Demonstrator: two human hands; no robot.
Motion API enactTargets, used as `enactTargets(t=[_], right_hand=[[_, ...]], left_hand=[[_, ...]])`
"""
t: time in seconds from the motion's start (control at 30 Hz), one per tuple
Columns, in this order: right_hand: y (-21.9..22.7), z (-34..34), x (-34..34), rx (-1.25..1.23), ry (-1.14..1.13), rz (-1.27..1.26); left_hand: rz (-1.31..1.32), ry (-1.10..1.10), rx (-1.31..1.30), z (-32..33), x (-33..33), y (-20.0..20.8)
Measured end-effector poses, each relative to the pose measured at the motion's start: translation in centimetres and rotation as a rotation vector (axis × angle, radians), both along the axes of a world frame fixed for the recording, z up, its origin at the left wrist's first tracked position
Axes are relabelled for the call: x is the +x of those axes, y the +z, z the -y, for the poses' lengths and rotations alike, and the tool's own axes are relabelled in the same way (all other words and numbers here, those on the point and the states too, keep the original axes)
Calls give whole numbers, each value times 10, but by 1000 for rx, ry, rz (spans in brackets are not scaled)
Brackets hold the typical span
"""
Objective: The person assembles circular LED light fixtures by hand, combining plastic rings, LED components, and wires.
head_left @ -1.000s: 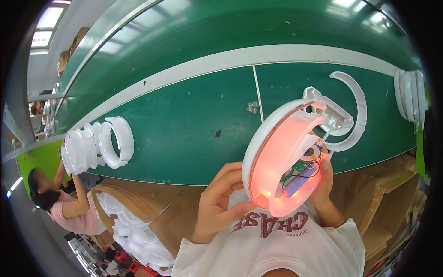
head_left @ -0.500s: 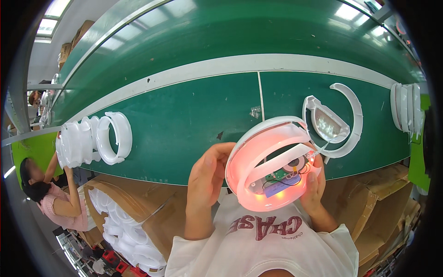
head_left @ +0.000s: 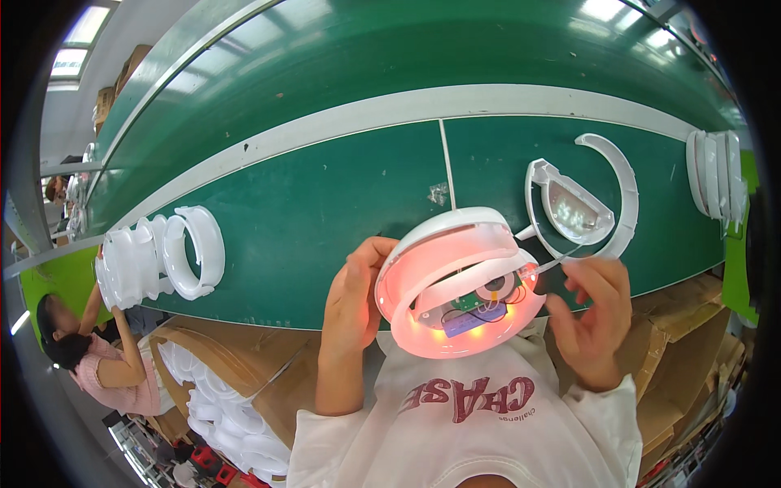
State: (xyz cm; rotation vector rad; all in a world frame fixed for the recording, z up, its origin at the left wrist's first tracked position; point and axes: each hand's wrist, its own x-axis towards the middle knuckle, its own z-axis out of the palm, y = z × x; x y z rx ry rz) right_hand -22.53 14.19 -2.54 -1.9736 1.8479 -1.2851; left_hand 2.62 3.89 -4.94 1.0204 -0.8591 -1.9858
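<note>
my left hand [head_left: 355, 293] is clamped on the left rim of the glowing housing [head_left: 455, 286]; my right hand [head_left: 594, 317] looks empty, fingers spread and half curled beside its right side. i cannot tell whether those fingertips touch the thin cable [head_left: 557, 262] there.

i judge the step in hand to be steadying the housing while working by that cable; the next move would call for a firm left hold and a light right pinch, without tugging.

the housing is in the air over the middle of the bench's near edge. its open face points up toward me, showing a blue battery [head_left: 474, 320]; its long axis runs roughly along that edge, right end slightly farther off.

farther out on the bench [head_left: 325, 220], toward the right end, a half-moon piece [head_left: 573, 213] lies within the curve of an open white ring [head_left: 629, 199]. stacked white rings [head_left: 130, 264] stand at the left end.
</note>
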Motion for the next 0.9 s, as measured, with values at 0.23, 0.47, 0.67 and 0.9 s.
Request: enactTargets(t=[0.23,0.47,0.67,0.9], right_hand=[[-9,56,20,-174,242,-168],[-13,56,17,-296,314,-172],[-10,53,16,-195,318,-133],[-6,50,14,-115,294,-170]], left_hand=[[273,-64,-223,-3,-2,1],[224,-68,-123,-4,-6,11],[222,-37,-88,-6,-11,-1],[201,-69,-108,-1,-15,7]])
